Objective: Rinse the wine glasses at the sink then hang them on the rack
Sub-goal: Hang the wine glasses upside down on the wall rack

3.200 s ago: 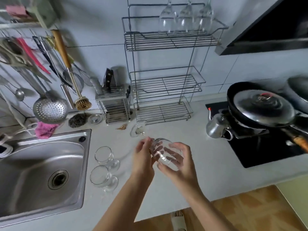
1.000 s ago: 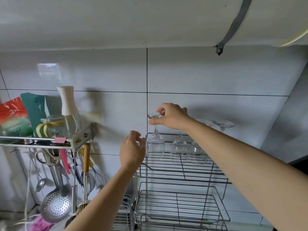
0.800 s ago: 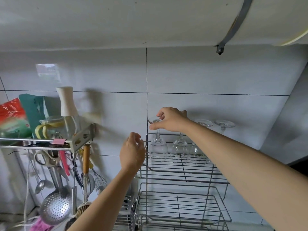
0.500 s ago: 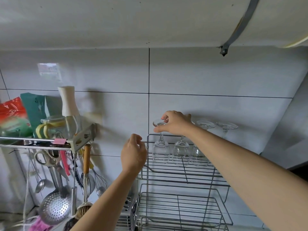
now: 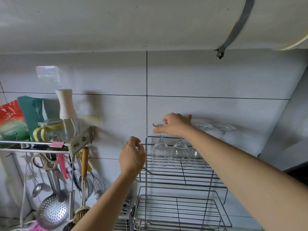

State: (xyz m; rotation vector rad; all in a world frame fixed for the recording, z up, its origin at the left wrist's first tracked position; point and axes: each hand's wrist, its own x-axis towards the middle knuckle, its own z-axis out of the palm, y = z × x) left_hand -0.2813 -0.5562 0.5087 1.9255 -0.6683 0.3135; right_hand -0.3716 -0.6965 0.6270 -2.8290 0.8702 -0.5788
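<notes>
right hand [image 5: 175, 125]: thumb and curled forefinger pinch the foot of the wine glass [image 5: 160, 153]; my other fingers stretch toward the wall tile [image 5: 216, 80].
left hand [image 5: 132, 157]: fingers loosely curled, holding nothing; it hovers just left of the rack's left post and does not touch it.
wine glass: upside down at the far left end of the rack [image 5: 183, 179], stem down through the top rail, foot level with the feet of the hung glasses [image 5: 180, 155].
left edge: bowl sits just beside the left post, with a thin gap visible.
right edge: bowl is just beside the next hung bowl; I cannot tell if they touch.
below: rim hangs over the top shelf wires; I cannot read the gap.
behind: feet sit near the wall tile.
right of my hand: two more feet show; one bowl is partly hidden by my forearm.
open room: bare tile lies between the rack and the utensil shelf [image 5: 80, 141].
utensil shelf: skimmer [image 5: 52, 212], scissors [image 5: 44, 161] and whisk [image 5: 98, 183] hang under it, well left of the rack.
overhead: white tank [image 5: 150, 22] is well above both hands.
</notes>
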